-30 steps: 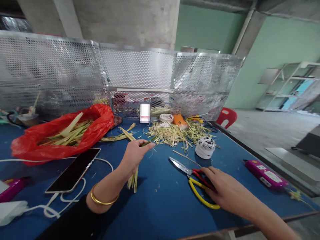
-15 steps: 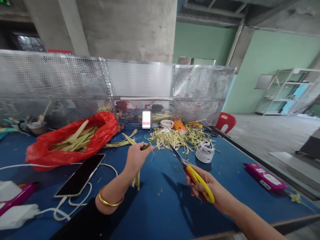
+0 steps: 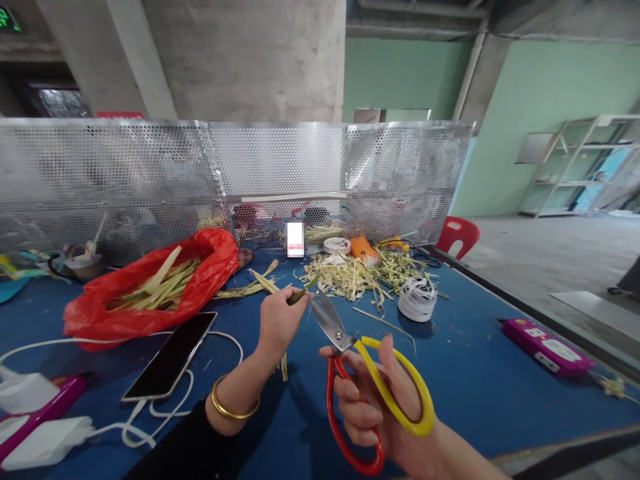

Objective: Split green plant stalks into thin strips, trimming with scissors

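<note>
My left hand (image 3: 281, 320) is closed on a bundle of leaf strips, a green tip (image 3: 299, 296) showing between thumb and finger and pale ends hanging below the palm. In my right hand (image 3: 370, 400) are scissors (image 3: 336, 330) with one yellow and one red handle, the handles spread apart. Their blades point at the green tip near my left thumb; whether they touch it I cannot tell. Beyond them lies a heap of pale cut strips (image 3: 345, 275). One thin strip (image 3: 385, 320) lies alone on the blue table to the right of the blades.
A red plastic bag (image 3: 107, 310) of dry leaves stands on the left, with a phone (image 3: 173, 357) and white cables nearby. To the right are a roll of white ribbon (image 3: 418, 300) and a purple device (image 3: 547, 347). A perforated metal screen (image 3: 280, 157) closes off the back.
The scissors have turned and swung left toward the left hand, their handles now spread. The thin strip now lies alone on the table. The left hand still holds its bundle.
</note>
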A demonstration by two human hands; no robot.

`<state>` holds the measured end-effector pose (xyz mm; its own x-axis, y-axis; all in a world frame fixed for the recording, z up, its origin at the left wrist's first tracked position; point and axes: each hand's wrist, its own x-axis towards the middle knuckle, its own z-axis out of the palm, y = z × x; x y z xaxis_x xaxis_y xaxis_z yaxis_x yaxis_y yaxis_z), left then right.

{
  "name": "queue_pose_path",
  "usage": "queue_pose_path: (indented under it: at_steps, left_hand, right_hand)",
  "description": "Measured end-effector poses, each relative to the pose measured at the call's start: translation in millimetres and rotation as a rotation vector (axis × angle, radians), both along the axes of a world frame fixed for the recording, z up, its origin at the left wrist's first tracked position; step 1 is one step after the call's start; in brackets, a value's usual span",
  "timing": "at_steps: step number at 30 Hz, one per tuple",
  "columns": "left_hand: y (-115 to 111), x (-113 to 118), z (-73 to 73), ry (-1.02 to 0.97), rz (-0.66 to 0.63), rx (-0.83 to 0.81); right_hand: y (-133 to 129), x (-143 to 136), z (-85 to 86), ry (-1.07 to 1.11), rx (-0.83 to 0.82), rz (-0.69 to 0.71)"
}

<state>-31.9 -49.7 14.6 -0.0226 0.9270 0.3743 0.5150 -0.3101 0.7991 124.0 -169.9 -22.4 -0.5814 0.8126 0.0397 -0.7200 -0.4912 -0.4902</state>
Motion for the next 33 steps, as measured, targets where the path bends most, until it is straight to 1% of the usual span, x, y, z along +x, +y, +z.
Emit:
queue_pose_path:
  at_steps: [5,14,24,33]
  left_hand:
    - [-0.5,0.4,-1.3,-0.002,0.014,0.004]
    - [-1.3,0.8,-0.5,0.030,0.046,0.031]
    - [-1.7,1.3,-1.5,0.002,0.040,0.032]
    - [-1.3,0.9,-1.5,0.011,0.052,0.034]
  right_hand:
    - [-0.2,-5.2,3.4,0.016,-0.008,-0.025]
    - [-4.0,-6.9,1.8,0.050,-0.015,-0.001]
    - [-1.1,-14.8,10.6,0.090,-0.025,-0.030]
    - [-5.7,-15.0,5.6,0.111,-0.005,-0.018]
